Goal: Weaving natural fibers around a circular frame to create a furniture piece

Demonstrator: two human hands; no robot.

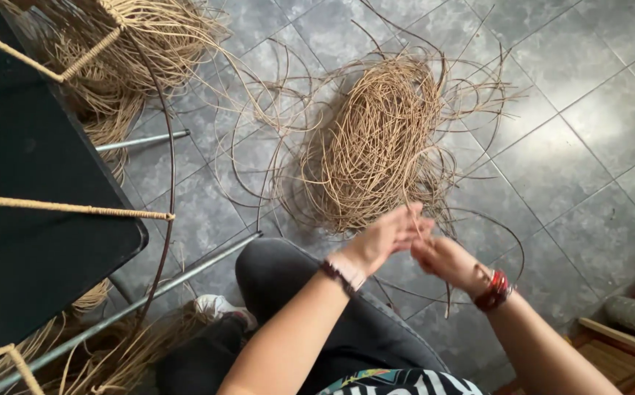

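Left hand: the left hand [385, 235] is raised over the knee, fingers drawn together and pinched on a thin strand [414, 219] of tan cane. A dark bracelet [338, 276] sits on its wrist.
Right hand: the right hand [445, 261] is just beside the left, fingertips touching it, clenched on the same strand. Motion blur hides the exact finger placement. A red bangle [496, 290] sits on its wrist.
Strand: it runs up from between the two hands toward the cane pile [376, 146]; a lower end hangs down past the right wrist.
Cane pile: a loose tangled coil of tan cane on the grey tile floor [588, 132], directly beyond the hands, with stray loops spread to left and right.
Second bundle: more cane [142, 44] lies at upper left, partly under the frame.
Frame: a black seat [32, 219] with cane-wrapped bars [68, 208] fills the left side; metal legs [185, 274] slope across the floor below it.
Person: seated, dark trousers [288, 292], one knee raised under the left forearm; a white shoe [218, 307] shows near the lower metal leg.
Lower right corner: wooden pieces [617, 351], partly cut off by the edge.
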